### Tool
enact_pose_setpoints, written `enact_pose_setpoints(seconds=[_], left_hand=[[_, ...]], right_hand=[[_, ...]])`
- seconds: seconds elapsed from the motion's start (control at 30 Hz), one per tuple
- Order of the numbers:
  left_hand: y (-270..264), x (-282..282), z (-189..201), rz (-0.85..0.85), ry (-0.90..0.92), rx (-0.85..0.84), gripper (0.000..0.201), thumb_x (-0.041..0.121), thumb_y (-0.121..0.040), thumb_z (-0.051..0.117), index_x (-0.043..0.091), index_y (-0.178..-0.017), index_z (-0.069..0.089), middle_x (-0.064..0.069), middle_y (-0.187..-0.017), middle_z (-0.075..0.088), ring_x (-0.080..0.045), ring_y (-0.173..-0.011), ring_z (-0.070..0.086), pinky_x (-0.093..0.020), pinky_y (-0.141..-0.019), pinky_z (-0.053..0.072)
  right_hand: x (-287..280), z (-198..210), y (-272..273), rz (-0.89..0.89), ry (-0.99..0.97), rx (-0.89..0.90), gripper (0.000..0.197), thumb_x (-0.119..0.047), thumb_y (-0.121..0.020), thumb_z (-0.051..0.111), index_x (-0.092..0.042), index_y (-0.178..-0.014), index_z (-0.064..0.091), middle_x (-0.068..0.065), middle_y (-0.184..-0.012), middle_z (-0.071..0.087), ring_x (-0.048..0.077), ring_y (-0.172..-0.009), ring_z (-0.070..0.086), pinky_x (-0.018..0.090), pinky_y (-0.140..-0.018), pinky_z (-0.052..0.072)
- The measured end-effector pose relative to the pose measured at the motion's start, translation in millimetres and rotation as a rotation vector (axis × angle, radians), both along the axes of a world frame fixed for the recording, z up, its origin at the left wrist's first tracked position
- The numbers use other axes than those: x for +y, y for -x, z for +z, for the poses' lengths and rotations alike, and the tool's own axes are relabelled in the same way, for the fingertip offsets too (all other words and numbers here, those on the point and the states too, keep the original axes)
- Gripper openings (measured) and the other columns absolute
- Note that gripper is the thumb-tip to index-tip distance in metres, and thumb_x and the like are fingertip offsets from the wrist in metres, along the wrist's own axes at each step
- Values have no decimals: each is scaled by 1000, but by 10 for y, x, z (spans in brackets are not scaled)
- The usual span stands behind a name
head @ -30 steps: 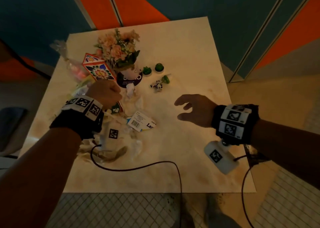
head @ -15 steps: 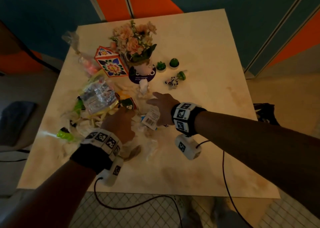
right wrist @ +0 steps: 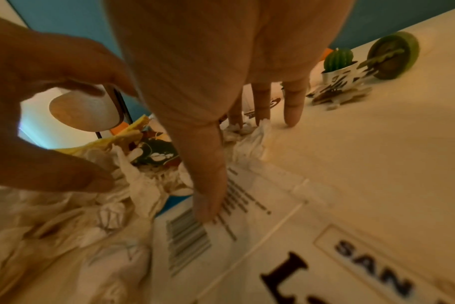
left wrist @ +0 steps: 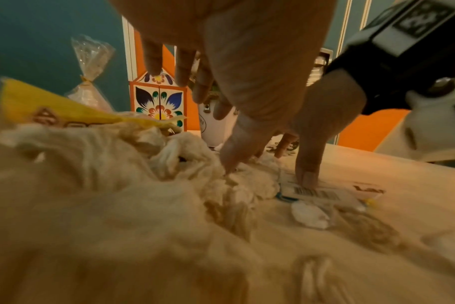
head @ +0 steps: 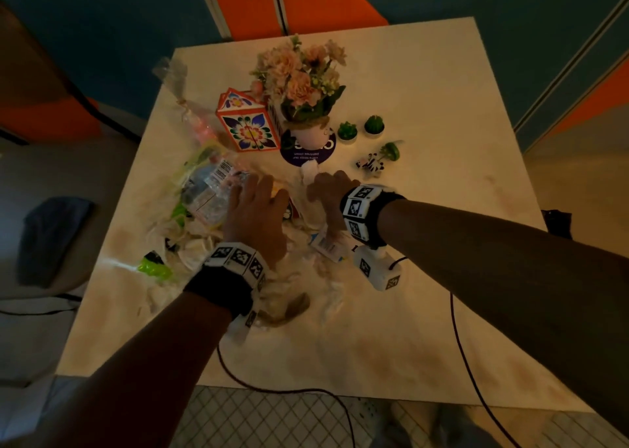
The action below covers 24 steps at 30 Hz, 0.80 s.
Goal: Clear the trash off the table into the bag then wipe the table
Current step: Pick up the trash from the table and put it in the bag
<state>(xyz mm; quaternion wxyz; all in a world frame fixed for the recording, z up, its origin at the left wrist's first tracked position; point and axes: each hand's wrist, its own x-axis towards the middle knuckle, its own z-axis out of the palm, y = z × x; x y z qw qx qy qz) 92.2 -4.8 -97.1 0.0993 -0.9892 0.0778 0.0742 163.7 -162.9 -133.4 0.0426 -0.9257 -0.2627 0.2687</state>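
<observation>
A heap of trash lies on the left half of the cream table (head: 425, 277): a crushed clear bottle (head: 207, 192), crumpled white tissues (head: 190, 243) (left wrist: 169, 154), a yellow wrapper (left wrist: 52, 105), a green scrap (head: 153, 267) and a white barcode wrapper (head: 325, 245) (right wrist: 247, 226). My left hand (head: 258, 192) (left wrist: 221, 82) hovers spread over the heap beside the bottle, its thumb tip touching tissue. My right hand (head: 326, 192) (right wrist: 221, 102) stands on straight fingers just right of it. Its thumb presses the barcode wrapper and its fingertips touch a tissue and the table. Neither hand grips anything.
Behind the hands stand a flower pot (head: 303, 83), a patterned box (head: 246, 124), two small cactus candles (head: 347, 131), a zebra figurine (head: 371, 165) and a tied cellophane bag (head: 183, 97). A dark bag-like thing (head: 558, 221) lies off the table's right edge. A blue cloth (head: 51, 240) sits at left.
My right hand has moved left from the bare table onto the barcode wrapper. My left hand has uncurled and spread forward over the heap beside the bottle.
</observation>
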Motion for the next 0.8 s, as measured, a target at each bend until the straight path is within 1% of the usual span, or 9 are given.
enact_pose_setpoints(seconds=[0.1,0.2,0.27,0.33,0.4,0.47,0.6,0.7,0.8], left_hand=[[-167,12,-123,33,-43,111,95,47,-71,70,28,-147,18,-9,-158,0,-37,-145,-8,-59,-115,0],[-276,43,-226,126,-40,221,106,62,-66,70,30,-148,11,-14,-156,9,-41,-142,7,-62,-113,8],[-301,39,-244,166,-30,247,99,58,-69,70,28,-146,17,-15,-151,20,-43,-135,24,-60,-108,23],[-312,43,-240,190,1,224,80,43,-76,68,25,-141,25,-12,-142,33,-40,-127,36,-55,-101,36],[-316,44,-244,202,46,197,62,32,-82,60,22,-136,31,-10,-136,41,-37,-123,42,-52,-97,43],[-317,26,-260,193,80,196,55,30,-87,52,22,-137,33,-10,-137,44,-37,-124,43,-52,-100,40],[-294,-27,-231,184,155,166,52,25,-90,42,27,-141,32,-5,-142,45,-33,-133,34,-55,-112,20],[-247,-30,-122,210,255,172,52,21,-94,41,26,-144,30,-7,-146,41,-28,-138,29,-52,-116,14],[-166,-36,36,236,405,140,51,19,-96,42,25,-145,31,-8,-149,38,-26,-140,29,-48,-118,15]], right_hand=[[58,41,-10,0,-30,-27,72,-21,-80,71,-16,-142,34,10,-147,26,36,-128,33,47,-102,39],[130,110,-3,31,-23,-2,64,-19,-76,74,-8,-131,43,16,-135,34,39,-116,42,48,-95,44],[108,117,12,7,-41,40,57,-16,-76,75,-5,-124,47,17,-133,37,39,-113,45,44,-91,46],[58,112,45,-13,-54,77,55,-16,-73,78,-5,-119,50,16,-130,40,38,-110,49,40,-86,45],[3,112,77,-37,-69,96,49,-16,-73,78,-8,-113,52,15,-124,44,35,-103,51,36,-80,43],[-35,89,100,-95,-111,119,42,-14,-74,76,-11,-106,49,14,-114,47,31,-95,50,32,-73,37],[-77,-25,125,-253,-236,160,68,-12,-80,69,-8,-138,33,17,-130,51,32,-103,54,30,-74,35],[-85,-23,148,-337,-262,204,41,-7,-83,64,-5,-119,45,19,-126,54,34,-96,56,38,-70,45],[-94,20,148,-332,-152,200,36,-12,-81,69,6,-110,60,27,-118,60,43,-104,59,49,-87,52]])
